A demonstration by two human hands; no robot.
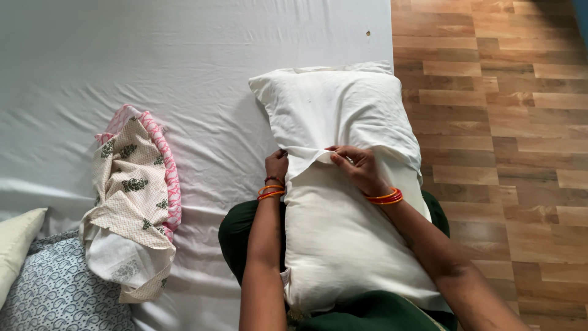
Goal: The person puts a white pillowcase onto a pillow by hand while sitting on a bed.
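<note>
A plump white fabric pillow [343, 233] lies lengthwise across the person's lap and onto the bed covered with a creased white sheet [122, 55], its far end resting on the mattress so the bed carries part of the weight. A white cotton pillowcase [343, 110] sheathes that far half, and its open hem sits bunched across the pillow's middle.

The left hand [277, 164] pinches the hem at the pillow's left edge, fingers closed on the cloth. The right hand [358, 167] grips the hem nearer the centre, fingers curled under a lifted fold. Holding the hem at two points keeps the opening spread around the stuffing.

A crumpled cream cloth with green leaf print and pink border [138, 196] lies well apart on the left, beside a grey patterned cushion [55, 288].
</note>
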